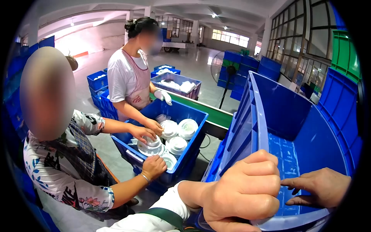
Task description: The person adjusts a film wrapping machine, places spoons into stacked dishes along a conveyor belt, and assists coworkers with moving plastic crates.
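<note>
An upright blue plastic crate (281,170) stands close on the right, its bare floor showing scuffs and pale marks. My left hand (245,189) is closed in a fist over the crate's left rim and hides that stretch of it; the fingers look curled round the rim. Over the inside of the same crate, toward the near right, my right hand (319,187) has its fingers apart and points left, with nothing in it. I cannot tell whether its fingertips touch the crate.
Left of me, two people reach into another blue crate (201,116) with several white round lidded pieces (177,145). Behind it runs a green-topped bench (216,116). More crates (182,86) stand beyond, with a fan (230,70). Stacked blue and green crates (346,56) rise at right.
</note>
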`<state>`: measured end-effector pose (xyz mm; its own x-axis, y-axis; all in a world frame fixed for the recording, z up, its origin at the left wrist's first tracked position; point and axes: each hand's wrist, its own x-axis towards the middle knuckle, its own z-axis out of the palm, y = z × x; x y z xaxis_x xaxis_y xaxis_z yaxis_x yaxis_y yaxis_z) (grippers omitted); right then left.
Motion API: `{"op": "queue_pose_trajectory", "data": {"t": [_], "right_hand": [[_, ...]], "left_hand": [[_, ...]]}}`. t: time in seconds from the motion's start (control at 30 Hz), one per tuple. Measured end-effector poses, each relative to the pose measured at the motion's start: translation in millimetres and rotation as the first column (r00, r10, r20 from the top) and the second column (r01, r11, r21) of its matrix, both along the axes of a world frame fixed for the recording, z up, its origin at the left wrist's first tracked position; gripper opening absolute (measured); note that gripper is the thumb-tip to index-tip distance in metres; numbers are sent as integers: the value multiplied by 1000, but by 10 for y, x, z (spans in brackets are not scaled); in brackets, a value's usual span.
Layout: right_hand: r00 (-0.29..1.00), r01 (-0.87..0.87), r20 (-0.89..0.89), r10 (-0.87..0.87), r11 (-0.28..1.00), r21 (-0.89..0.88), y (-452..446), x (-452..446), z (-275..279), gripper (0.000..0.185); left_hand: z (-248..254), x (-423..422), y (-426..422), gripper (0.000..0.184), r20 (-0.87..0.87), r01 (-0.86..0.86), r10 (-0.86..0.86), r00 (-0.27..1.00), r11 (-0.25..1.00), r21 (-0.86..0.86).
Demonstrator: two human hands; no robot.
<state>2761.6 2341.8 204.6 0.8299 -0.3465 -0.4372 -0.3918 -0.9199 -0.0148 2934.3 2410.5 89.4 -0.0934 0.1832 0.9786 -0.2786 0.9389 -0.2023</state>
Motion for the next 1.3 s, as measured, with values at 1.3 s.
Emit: {"op": "queue_pose_trajectory", "data": {"t": [1.3], "right_hand": [[971, 62, 227, -75, 996, 66, 33, 0, -60, 43]], "left_hand": [[-19, -143, -3, 16, -188, 57, -70, 980, 995, -76]]}}
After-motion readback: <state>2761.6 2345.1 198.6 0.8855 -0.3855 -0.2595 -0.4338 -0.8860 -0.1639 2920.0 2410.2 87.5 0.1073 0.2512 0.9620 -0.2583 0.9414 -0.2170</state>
